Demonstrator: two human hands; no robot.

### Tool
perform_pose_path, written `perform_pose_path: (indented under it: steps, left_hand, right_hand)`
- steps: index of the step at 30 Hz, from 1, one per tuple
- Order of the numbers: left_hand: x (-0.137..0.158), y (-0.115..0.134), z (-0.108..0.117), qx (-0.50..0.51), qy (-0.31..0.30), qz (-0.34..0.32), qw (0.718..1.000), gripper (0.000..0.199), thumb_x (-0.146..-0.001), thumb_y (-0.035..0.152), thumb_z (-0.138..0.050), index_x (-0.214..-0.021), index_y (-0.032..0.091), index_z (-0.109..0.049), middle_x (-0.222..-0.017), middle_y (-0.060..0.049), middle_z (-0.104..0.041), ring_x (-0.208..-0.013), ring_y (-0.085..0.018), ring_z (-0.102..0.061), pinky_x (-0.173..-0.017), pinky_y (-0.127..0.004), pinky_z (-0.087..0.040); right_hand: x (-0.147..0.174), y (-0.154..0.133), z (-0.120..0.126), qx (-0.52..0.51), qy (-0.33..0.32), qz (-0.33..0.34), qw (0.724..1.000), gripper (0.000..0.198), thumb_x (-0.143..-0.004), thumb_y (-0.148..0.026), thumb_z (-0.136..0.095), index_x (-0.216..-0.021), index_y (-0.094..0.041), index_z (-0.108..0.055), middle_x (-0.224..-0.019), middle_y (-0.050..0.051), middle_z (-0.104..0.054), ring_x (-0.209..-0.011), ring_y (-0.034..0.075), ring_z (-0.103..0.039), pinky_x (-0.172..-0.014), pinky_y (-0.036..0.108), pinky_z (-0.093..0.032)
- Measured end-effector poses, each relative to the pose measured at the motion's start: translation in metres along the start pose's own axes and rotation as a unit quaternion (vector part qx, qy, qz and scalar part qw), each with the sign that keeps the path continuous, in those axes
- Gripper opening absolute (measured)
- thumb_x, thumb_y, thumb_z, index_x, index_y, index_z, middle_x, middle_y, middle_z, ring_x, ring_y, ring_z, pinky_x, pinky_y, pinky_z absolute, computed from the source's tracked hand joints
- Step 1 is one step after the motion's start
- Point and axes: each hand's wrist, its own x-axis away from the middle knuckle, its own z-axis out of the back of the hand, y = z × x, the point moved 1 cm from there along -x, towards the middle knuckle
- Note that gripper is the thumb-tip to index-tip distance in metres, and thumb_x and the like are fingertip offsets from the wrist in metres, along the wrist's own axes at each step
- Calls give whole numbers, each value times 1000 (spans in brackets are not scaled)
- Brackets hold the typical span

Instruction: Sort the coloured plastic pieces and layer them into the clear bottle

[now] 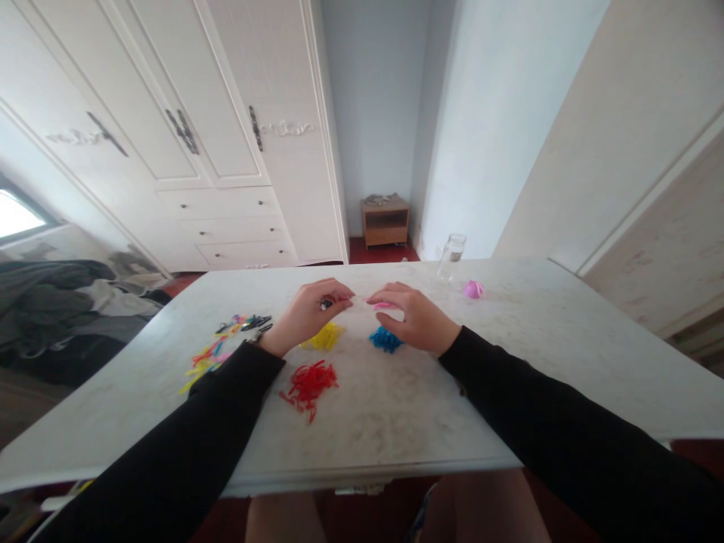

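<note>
Over the middle of the table, my left hand (310, 311) has its thumb and fingertips pinched together. A faint pale pinkish thing shows at those fingertips, too small to name. Facing it, my right hand (417, 317) curves with thumb and fingers apart, just above a little pink heap (385, 305). Under the right thumb lies a pile of blue bands or strips (385, 340). Partly behind the left wrist is a yellow pile (323, 337). Closer to me sits a loose pile of red bands (312, 385).
Left of my left wrist, mixed coloured bands (210, 353) and black ones (256, 323) lie scattered. A clear glass jar (452, 259) stands at the table's back edge, beside a pink ball-shaped thing (473, 289). The white table (407, 422) has its front edge by my legs.
</note>
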Motion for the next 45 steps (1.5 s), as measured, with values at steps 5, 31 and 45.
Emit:
perform_pose_path:
  steps: [5, 31, 45]
  left_hand:
    - [2, -8, 3, 13, 20, 30, 999, 22, -94, 39, -70, -89, 17, -75, -91, -7, -77, -81, -18, -69, -72, -28, -55]
    - [2, 0, 0, 113, 12, 61, 992, 27, -84, 43, -80, -84, 16, -75, -86, -8, -76, -77, -18, -71, -69, -28, -59]
    - [3, -3, -2, 158, 0, 89, 983, 27, -85, 41, -77, -92, 15, -71, -80, -5, -74, -71, -17, -74, -68, -28, -62]
  right_hand:
    - [-3, 22, 11, 59, 39, -108, 992, 16, -90, -20, -65, -100, -14, -76, -106, 13, -77, -103, 27, -69, -96, 40, -51]
    - [1, -3, -5, -49, -70, 53, 995, 34, -93, -22, -67, -127, -22, -73, -135, 12, -72, -127, 27, -64, -113, 51, -48]
    - [-3, -3, 7, -52, -15, -54, 997, 32, -96, -26, -57, -73, -17, -77, -76, 7, -77, -79, 19, -69, -80, 32, -51]
